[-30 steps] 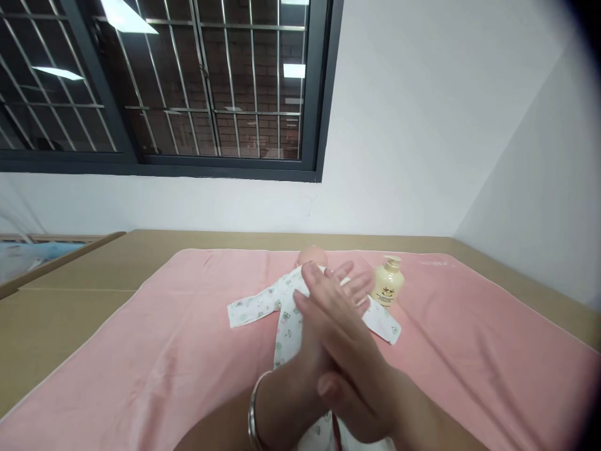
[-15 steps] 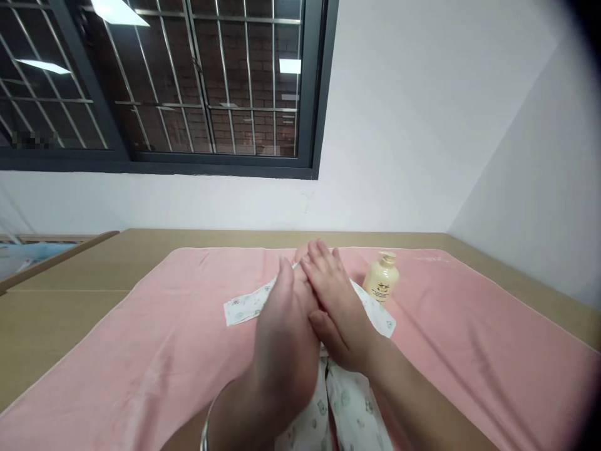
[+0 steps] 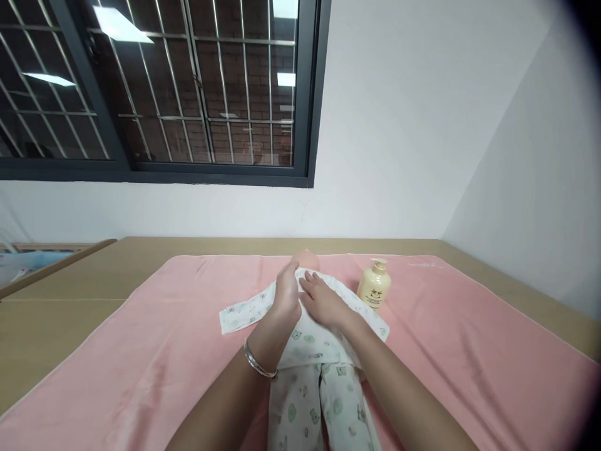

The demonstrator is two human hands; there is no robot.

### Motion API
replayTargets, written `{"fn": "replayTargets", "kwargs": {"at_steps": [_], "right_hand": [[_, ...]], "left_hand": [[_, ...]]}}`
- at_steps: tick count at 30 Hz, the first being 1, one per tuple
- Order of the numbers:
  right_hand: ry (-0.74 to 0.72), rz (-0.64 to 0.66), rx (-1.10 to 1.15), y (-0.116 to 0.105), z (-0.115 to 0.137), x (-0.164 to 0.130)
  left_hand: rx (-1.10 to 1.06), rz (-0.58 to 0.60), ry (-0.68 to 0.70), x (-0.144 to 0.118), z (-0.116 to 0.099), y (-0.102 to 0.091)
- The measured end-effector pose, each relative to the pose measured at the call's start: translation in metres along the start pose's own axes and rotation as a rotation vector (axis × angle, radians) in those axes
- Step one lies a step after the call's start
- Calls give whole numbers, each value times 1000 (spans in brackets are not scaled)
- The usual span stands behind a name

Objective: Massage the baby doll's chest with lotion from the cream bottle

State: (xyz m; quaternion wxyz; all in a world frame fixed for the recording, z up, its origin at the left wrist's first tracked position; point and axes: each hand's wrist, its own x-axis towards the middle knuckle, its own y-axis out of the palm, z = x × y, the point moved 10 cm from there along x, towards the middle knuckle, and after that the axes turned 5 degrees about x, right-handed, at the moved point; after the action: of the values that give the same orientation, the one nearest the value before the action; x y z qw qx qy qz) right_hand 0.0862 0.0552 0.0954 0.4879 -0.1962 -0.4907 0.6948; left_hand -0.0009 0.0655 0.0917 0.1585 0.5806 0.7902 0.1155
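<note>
Head view showed the right hand (image 3: 323,302), fingers a bit spread, over the dressed doll (image 3: 312,344), whose legs (image 3: 295,410) got cut off. The left hand (image 3: 284,297) beside it hid its own fingers; I couldn't tell its grip.

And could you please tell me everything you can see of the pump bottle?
The pump bottle is pale yellow, glossy, apparently plastic, with rounded shoulders, a pump top and dark print too small to read. It stands upright on the pink sheet behind a patterned sleeve, possibly touching; nobody holds it.
</note>
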Motion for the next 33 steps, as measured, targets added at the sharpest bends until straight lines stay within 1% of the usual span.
{"fn": "replayTargets", "kwargs": {"at_steps": [1,2,5,7,11,15,21,23,26,27,29,31,33], "right_hand": [[31,-35,-37,5,-9,6],[49,-86,-60,6,-14,10],[35,-180,-101,8,-16,17],[39,-213,-111,6,-16,17],[38,-250,-108,6,-17,15],[-2,-251,-90,10,-19,12],[-61,-151,-114,17,-20,11],[-46,-148,-123,17,-20,10],[35,-186,-169,16,-19,4],[35,-195,-185,16,-16,2],[-54,-182,-192,19,-2,-2],[-198,-138,-155,22,13,-4],[-284,-85,-98,23,17,-3]], "left_hand": [[35,11,9,4,7,2],[75,15,49,8,10,2],[242,-7,195,20,10,-1],[324,-22,260,27,10,-5],[414,-14,332,37,15,-12],[513,-23,420,34,21,-17],[517,-25,483,25,28,-22],[499,-27,482,23,27,-23],[442,-35,463,20,27,-25],[416,-43,458,18,26,-26],[368,-56,455,15,25,-29],[339,-59,464,12,23,-31],[337,-48,476,10,22,-32]]}}
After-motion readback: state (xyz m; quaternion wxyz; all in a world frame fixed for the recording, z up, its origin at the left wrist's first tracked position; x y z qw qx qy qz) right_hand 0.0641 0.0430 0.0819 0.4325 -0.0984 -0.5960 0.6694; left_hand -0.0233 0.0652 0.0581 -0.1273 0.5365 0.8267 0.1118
